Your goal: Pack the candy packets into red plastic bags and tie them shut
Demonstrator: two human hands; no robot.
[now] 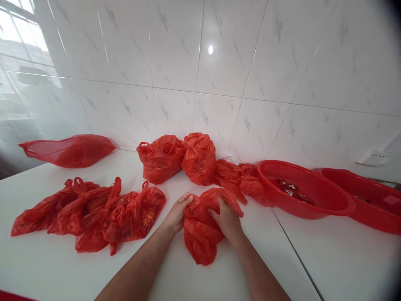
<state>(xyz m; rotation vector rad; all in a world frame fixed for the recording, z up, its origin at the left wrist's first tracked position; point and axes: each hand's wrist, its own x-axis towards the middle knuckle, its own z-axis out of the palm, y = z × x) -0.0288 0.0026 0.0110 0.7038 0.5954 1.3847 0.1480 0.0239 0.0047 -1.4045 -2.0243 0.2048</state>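
Note:
A thin red plastic bag (203,234) is held between my two hands above the white table, its body puffed and creased. My left hand (180,211) pinches the bag's edge at its left side, thumb on top. On the right, my right hand (226,219) grips the bag with its fingers partly covered by the film. Whatever the bag contains, if anything, cannot be seen. To the left lie several knotted red bags (134,213) in a row, the nearest with orange print on it.
Two full red bags (199,161) stand against the tiled wall, with smaller crumpled bags (228,173) beside them. A red plastic basket (332,200) holds a few small packets (291,190); another red basket (382,215) is behind it. A red mesh sack (72,152) lies at far left.

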